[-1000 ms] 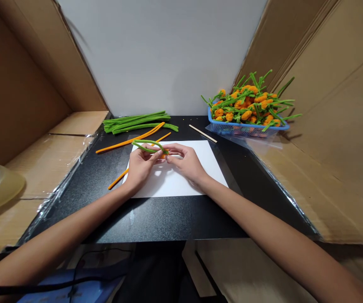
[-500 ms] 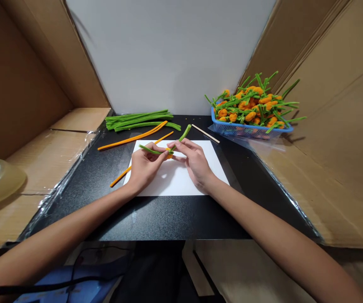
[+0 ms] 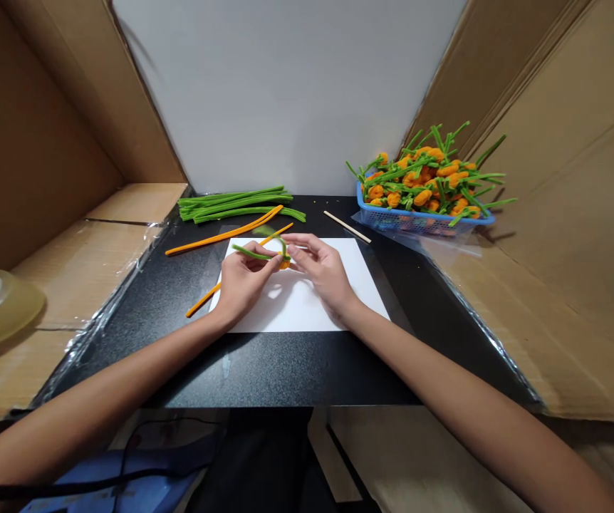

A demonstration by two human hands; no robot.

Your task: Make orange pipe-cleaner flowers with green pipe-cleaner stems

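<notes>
The small orange-and-green piece (image 3: 285,263) is sitting between the two hands, above the white sheet (image 3: 307,317) on the black counter (image 3: 285,370). The left hand (image 3: 240,285) is holding it, with thumb and index finger closing on its left side. The right hand (image 3: 328,276) is curving around its right side, very near; whether those fingers are pressing on it, I cannot tell. One green end (image 3: 251,251) is running leftward over the left hand, while another is rising from the orange part and bending left, blurred at its tip. A loose orange stem (image 3: 203,300) is passing slantwise beneath the left hand, and the folded orange stem (image 3: 216,239) is lying beyond. The wooden stick (image 3: 347,226) and the blue basket (image 3: 424,219) are bordering the far right side.
</notes>
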